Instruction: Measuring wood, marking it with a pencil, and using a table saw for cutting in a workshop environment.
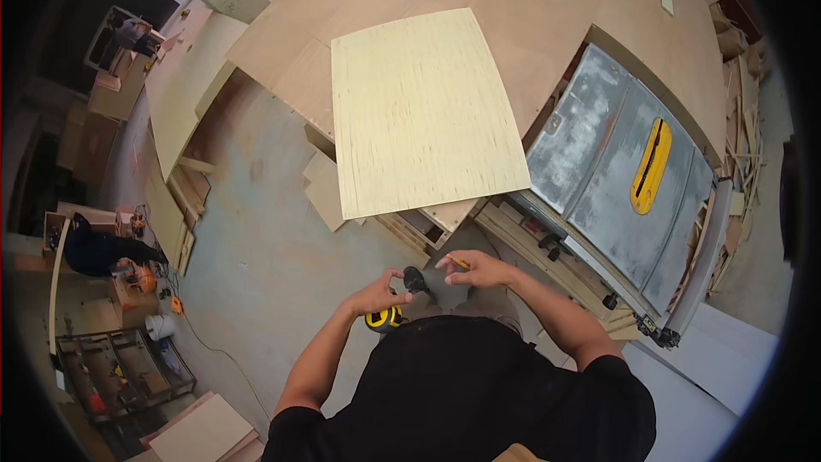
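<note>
Left hand (376, 295) is curled around a yellow-and-black tape measure (384, 318), close to the body. Right hand (481, 269) pinches a pencil (458, 263), other fingers loose. Pale plywood sheet (423, 111) lies at 12 o'clock, its near edge overhanging the bench (table saw (624, 180) at 2). Open concrete floor (256, 248) at 9 o'clock.

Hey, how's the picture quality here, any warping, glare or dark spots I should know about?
Head view: strong fisheye bend, so the pale plywood sheet and table saw edges curve; corners are black vignette; lighting is even and soft, no hard glare; the left hand, the yellow tape measure and the right hand with a pencil are sharp enough; the far left background is dim.
</note>
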`<state>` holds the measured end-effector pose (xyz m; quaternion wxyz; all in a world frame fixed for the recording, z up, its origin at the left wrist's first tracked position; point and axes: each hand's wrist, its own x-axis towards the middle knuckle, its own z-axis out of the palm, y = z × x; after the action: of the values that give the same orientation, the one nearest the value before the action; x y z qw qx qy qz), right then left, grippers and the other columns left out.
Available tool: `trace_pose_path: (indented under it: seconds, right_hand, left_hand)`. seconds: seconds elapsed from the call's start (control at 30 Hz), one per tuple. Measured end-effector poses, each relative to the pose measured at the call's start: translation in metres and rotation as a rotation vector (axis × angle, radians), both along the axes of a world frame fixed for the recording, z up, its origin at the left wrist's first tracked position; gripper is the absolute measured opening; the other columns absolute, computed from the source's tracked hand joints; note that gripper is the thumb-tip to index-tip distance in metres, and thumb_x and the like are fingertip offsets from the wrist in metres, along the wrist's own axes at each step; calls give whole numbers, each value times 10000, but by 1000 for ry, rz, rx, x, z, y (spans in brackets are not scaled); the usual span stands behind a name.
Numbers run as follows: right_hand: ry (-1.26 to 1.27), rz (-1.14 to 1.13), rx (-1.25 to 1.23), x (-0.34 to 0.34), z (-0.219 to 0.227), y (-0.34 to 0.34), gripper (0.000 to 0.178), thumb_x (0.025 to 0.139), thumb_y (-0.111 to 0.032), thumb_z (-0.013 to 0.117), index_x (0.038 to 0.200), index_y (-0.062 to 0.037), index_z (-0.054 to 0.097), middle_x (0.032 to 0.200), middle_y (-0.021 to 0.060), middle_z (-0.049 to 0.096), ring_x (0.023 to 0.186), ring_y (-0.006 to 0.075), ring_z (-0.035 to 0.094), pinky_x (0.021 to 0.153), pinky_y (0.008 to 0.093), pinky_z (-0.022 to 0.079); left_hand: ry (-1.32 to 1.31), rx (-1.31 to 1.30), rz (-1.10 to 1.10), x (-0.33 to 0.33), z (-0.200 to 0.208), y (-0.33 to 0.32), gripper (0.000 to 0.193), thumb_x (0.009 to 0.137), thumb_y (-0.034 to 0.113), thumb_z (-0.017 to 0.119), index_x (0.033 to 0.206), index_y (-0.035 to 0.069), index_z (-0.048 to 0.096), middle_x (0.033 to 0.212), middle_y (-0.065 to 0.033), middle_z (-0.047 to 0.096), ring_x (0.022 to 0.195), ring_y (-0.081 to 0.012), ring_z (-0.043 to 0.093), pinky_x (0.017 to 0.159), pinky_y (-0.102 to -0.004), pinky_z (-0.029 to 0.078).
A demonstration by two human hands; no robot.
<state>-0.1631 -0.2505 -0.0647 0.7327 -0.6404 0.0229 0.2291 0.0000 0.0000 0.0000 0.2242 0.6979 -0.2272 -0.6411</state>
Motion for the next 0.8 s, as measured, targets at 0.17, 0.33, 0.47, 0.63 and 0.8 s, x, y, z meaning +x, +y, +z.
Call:
trace_pose_path:
  seconds: [0.17, 0.33, 0.47, 0.63, 0.8]
  right_hand:
    - [-178, 159, 88, 74, 31, 120, 288, 884, -216, 729, 1011, -37, 543, 894, -11, 546, 888, 91, 510, 796, 284, 434]
    - [51, 235, 137, 88, 44, 106, 180, 879, -179, 701, 915, -92, 547, 792, -62, 508, 739, 44, 469, 652, 241, 404]
    - [206, -81, 99, 165, 61, -16, 49, 855, -138, 604, 816, -119, 582, 673, -61, 505, 516, 39, 402, 444, 203, 304]
    - [-137, -1096, 500, 256, 103, -155, 503, 969, -441, 557, 1245, -29, 476, 1005, 83, 603, 470, 37, 311, 413, 198, 280]
    - [-182, -874, -946, 235, 46, -138, 411, 909, -457, 584, 886, -55, 666, 728, 120, 676, 697, 252, 644, 658, 410, 496]
  left_hand:
    - [-46, -229, 230, 12, -11, 52, 891, 815, 517, 743, 1395, 27, 276, 1106, -161, 599, 1030, -231, 590, 894, -356, 482]
    - [56, -258, 419, -17, -21, 98, 796, 825, 545, 720, 1347, 46, 386, 1109, -121, 589, 972, -176, 567, 867, -324, 477]
    - [279, -270, 648, -27, -35, 162, 445, 966, 422, 578, 1214, 58, 512, 988, -63, 631, 896, -143, 593, 829, -303, 487]
    - [387, -270, 813, -38, -40, 193, 385, 1015, 369, 498, 1135, 15, 590, 917, -52, 652, 847, -130, 613, 772, -286, 506]
    - [359, -258, 999, -24, -50, 114, 470, 1004, 405, 509, 1139, -32, 614, 883, -67, 662, 794, -135, 623, 726, -281, 511]
